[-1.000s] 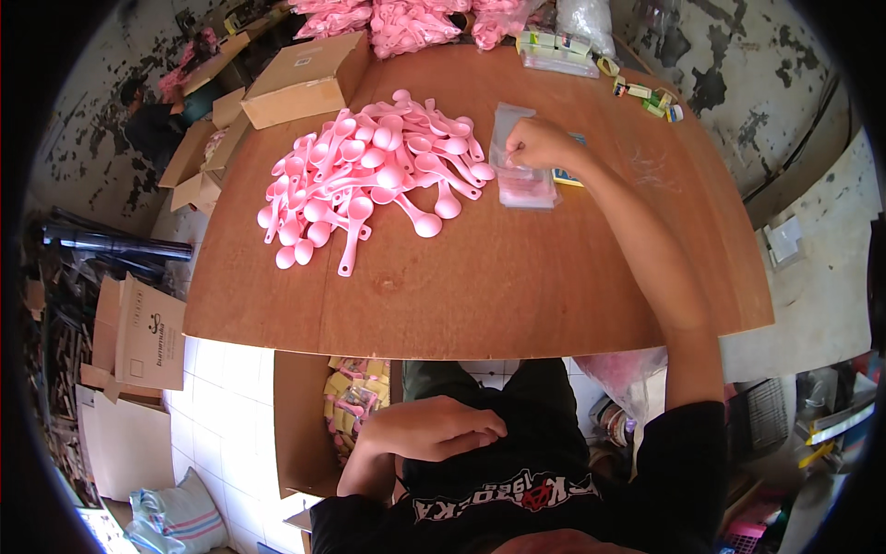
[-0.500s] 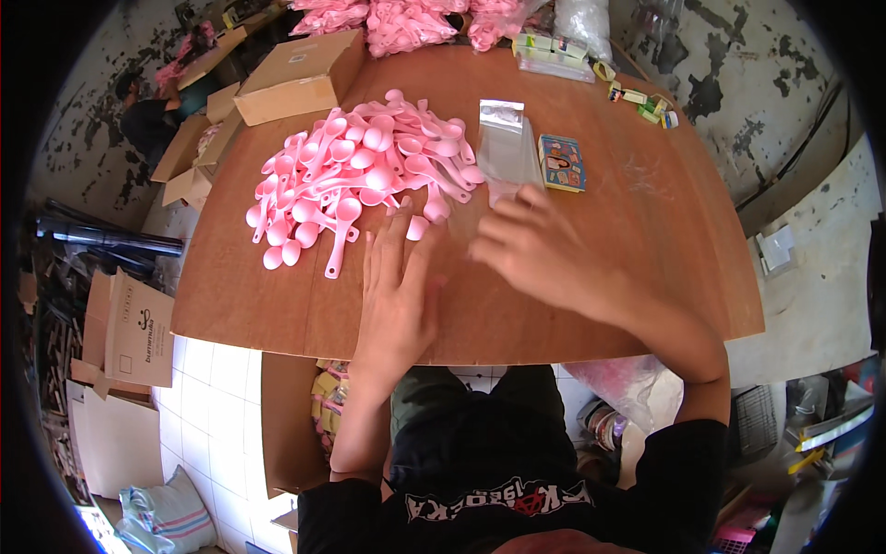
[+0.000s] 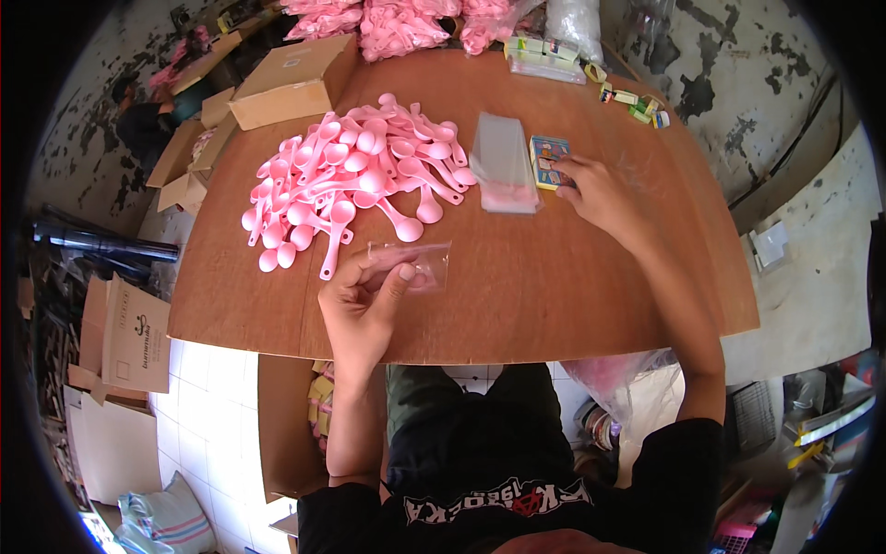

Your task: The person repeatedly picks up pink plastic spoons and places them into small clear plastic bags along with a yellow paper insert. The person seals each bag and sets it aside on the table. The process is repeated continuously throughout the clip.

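My left hand (image 3: 363,300) is closed with the thumb over a small clear plastic bag (image 3: 432,263), held low above the table in front of the spoons. Whether anything is inside the bag I cannot make out. Fingertips of my right hand (image 3: 591,189) are bent onto the right edge of a small stack of blue printed cards (image 3: 548,159); how many they grip is hidden. Left of the cards lies a stack of flat clear bags (image 3: 505,166). A heap of pink plastic spoons (image 3: 355,166) spreads over the table's left half.
A closed cardboard box (image 3: 293,81) stands at the table's far left. Bagged pink goods (image 3: 406,28) line the back edge, with more clear packs (image 3: 544,63) and small yellow-green rolls (image 3: 637,103) at far right. A person (image 3: 143,125) sits beyond, at left.
My right hand has moved from the clear bags rightward to the cards. My left hand has drawn back from the spoons and now holds a clear bag.
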`<state>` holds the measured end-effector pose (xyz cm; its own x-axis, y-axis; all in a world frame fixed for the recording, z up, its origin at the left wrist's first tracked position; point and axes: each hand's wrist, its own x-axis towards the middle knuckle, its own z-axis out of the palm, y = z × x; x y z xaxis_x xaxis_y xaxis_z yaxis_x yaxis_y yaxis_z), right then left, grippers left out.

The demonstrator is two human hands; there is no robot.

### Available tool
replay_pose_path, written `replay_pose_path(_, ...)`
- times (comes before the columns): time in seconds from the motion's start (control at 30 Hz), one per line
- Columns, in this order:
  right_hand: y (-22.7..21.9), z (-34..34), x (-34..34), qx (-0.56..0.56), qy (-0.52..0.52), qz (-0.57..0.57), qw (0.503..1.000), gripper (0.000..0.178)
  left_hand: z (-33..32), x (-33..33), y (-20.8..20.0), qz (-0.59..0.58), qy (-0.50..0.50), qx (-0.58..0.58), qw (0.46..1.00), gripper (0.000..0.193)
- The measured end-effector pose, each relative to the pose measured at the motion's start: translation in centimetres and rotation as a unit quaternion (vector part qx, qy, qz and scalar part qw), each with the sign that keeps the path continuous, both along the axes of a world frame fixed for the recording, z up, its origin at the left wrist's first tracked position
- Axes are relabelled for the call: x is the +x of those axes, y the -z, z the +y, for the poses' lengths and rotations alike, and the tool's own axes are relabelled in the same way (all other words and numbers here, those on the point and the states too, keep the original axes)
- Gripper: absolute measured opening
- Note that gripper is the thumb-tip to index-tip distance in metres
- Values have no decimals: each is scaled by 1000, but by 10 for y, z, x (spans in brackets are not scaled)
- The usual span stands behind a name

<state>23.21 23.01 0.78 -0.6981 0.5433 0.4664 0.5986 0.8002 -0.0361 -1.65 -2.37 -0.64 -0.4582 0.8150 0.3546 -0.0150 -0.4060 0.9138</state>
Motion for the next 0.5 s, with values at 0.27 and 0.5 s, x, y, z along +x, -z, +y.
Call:
replay_pose_path(0.27, -16, 4, 5, -103, -15, 127, 986, 15, 7, -7, 2, -35, -39, 7, 999, 31)
replay_pose_path(0.5, -57, -82, -26, -152, -99, 414, 892, 12, 17, -2, 5, -27, 10, -55, 998, 34)
